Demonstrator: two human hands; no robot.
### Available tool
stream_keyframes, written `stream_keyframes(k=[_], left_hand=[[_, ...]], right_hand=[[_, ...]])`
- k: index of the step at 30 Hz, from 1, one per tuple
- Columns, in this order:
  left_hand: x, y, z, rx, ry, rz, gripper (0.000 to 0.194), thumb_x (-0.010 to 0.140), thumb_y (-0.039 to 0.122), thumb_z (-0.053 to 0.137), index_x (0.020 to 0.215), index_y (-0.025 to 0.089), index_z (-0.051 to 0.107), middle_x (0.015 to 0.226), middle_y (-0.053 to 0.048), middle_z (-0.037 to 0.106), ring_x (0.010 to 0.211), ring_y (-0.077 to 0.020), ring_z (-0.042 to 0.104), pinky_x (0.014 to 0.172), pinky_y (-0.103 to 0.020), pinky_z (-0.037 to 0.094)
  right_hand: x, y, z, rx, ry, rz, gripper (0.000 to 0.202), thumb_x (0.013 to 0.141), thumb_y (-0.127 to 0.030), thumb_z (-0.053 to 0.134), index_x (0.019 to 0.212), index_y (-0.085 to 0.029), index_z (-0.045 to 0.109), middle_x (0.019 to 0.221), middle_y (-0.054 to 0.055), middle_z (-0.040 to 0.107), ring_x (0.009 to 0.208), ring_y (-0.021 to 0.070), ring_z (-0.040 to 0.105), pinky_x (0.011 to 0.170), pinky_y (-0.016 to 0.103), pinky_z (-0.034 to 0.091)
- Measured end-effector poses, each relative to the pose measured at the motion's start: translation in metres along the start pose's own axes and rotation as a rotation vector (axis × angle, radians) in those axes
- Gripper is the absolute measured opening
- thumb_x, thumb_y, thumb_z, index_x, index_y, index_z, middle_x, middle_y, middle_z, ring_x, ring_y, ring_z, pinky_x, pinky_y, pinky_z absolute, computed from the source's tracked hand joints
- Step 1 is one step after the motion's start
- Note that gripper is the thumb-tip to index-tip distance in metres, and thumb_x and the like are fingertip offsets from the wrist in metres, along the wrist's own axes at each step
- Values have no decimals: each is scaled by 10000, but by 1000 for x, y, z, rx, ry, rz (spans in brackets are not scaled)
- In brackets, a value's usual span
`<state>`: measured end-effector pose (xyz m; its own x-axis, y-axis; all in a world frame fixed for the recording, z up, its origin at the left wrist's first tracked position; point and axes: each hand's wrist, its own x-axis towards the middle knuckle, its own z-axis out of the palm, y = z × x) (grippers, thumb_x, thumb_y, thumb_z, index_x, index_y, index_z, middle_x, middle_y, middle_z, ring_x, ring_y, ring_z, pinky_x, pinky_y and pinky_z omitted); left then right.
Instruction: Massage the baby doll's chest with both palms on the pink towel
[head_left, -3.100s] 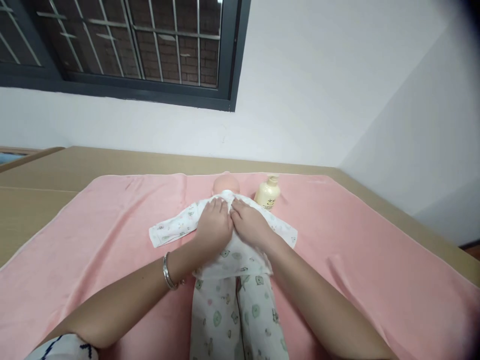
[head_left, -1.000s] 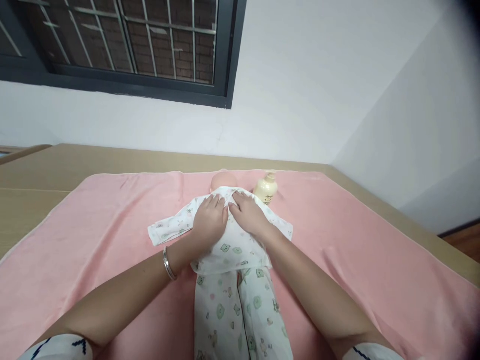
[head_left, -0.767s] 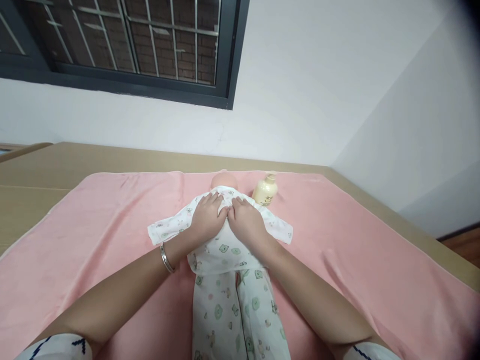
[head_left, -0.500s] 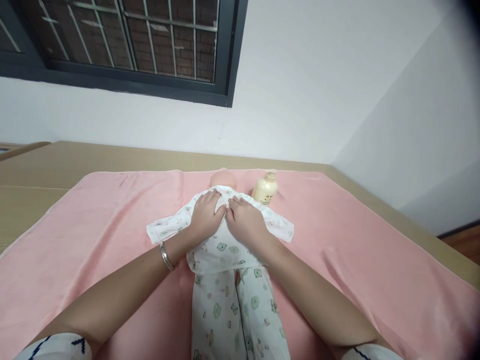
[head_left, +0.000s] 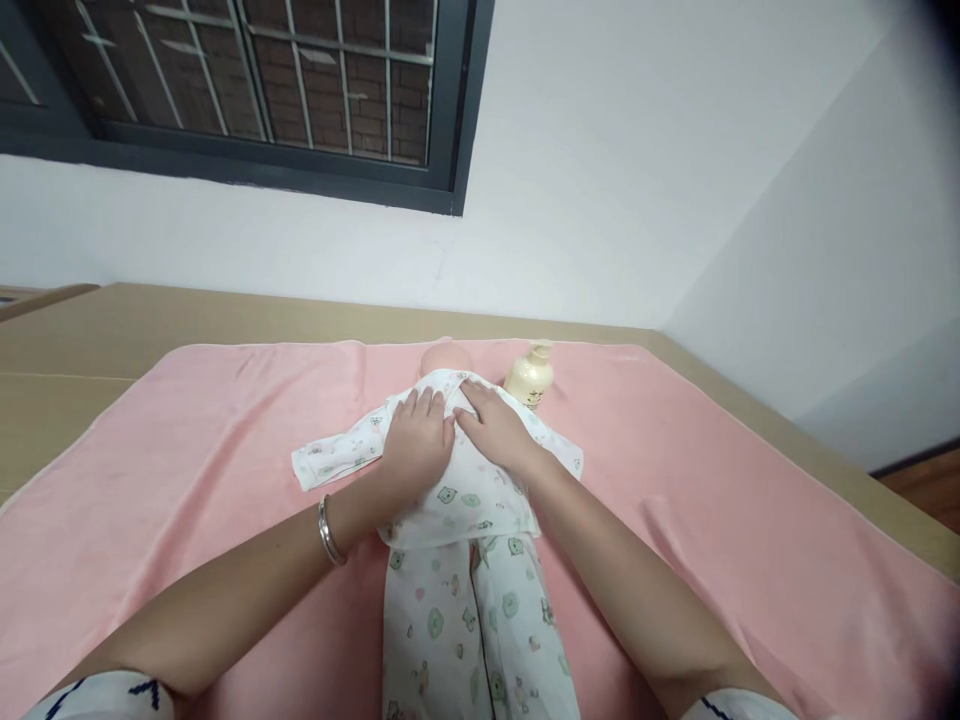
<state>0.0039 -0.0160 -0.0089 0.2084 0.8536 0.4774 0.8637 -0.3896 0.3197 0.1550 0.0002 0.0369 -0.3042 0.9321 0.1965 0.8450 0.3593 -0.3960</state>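
A baby doll (head_left: pixel 444 357) lies on its back on a pink towel (head_left: pixel 187 450), its head pointing away from me. It wears a white printed top (head_left: pixel 457 495) and matching trousers (head_left: pixel 469 625). My left hand (head_left: pixel 415 437) rests flat on the left side of the doll's chest, fingers apart, a silver bangle (head_left: pixel 327 531) on the wrist. My right hand (head_left: pixel 495 428) lies flat on the right side of the chest, fingertips near the collar. The two hands touch each other at the middle of the top. Neither hand grips anything.
A cream pump bottle (head_left: pixel 529 378) stands on the towel just right of the doll's head. The towel covers a tan table (head_left: pixel 150 325) set against a white wall. A dark-framed barred window (head_left: pixel 247 90) is above on the left.
Both hands have stayed on the doll's chest, sliding slightly over the top. My right hand's fingertips have moved a little further up toward the collar.
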Motion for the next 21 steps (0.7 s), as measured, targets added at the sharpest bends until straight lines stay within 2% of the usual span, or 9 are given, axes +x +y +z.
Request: stream_keyframes(k=[3,6,9,12,17,19,21], left_hand=[[0,3,-3,13,-18,2,499,998,266,329,1401,33,507,1481,-224,509,1432,-367,405,1146,-553,369],[13,-8,-8,-48,-90,-23,498,995,306,352,1390,59,528,1475,-195,528,1412,-341,443,1168,-525,356],[24,-20,-10,-111,-121,-32,492,999,340,349,1378,92,543,1452,-167,561,1390,-292,480,1168,-474,374],[21,-16,-7,-48,-86,-48,503,1006,332,319,1388,78,526,1455,-193,549,1405,-310,458,1162,-502,364],[-3,8,-7,40,-61,2,488,992,269,332,1398,69,514,1492,-203,506,1447,-354,389,1154,-531,353],[-5,11,-10,4,-91,23,484,992,254,330,1398,67,516,1511,-194,488,1462,-348,369,1171,-523,336],[1,7,-14,-50,-135,7,475,1001,265,318,1385,84,532,1517,-182,485,1460,-335,379,1175,-520,335]], right_hand=[[-4,-10,-2,-60,4,43,538,993,-305,402,1468,-64,468,1556,170,424,1465,270,365,1211,413,271],[-14,-29,-4,-153,-7,108,490,1008,-256,360,1416,-34,515,1511,211,472,1429,292,420,1165,407,338],[-22,-41,-8,-210,-38,99,436,1012,-236,355,1346,-58,572,1457,213,531,1387,297,470,1124,400,381],[-19,-33,-12,-170,-56,62,416,1025,-263,346,1314,-98,595,1448,188,548,1379,286,479,1119,393,384],[1,1,-7,-58,-61,64,565,1050,-395,325,1467,-33,442,1564,201,399,1486,262,329,1209,386,267],[4,3,-4,-71,-54,96,593,1047,-401,324,1482,-10,420,1578,212,366,1495,276,310,1222,399,242],[-1,-5,-2,-107,-50,117,575,1045,-360,307,1474,2,431,1566,219,385,1484,287,330,1218,411,251]])
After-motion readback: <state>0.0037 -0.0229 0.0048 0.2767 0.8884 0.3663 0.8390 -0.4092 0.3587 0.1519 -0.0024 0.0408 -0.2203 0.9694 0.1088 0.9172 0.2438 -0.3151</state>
